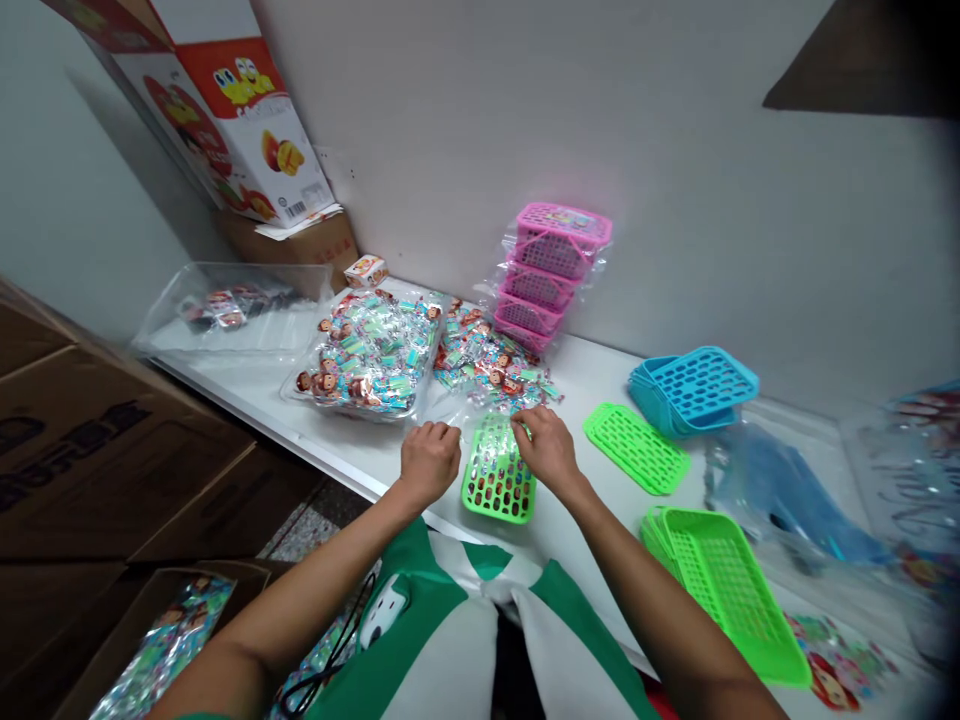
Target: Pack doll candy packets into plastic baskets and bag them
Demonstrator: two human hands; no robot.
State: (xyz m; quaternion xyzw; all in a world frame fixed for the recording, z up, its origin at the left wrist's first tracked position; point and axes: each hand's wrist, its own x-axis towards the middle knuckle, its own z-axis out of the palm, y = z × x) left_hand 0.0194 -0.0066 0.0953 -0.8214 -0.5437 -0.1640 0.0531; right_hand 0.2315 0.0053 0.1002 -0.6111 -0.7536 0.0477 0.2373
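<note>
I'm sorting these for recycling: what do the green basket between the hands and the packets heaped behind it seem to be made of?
The green basket looks like moulded plastic: uniform bright colour, a regular grid of holes, slight sheen. The packets seem wrapped in thin glossy film, possibly foil-backed, judging by crinkled silvery glints; the contents cannot be told.
</note>
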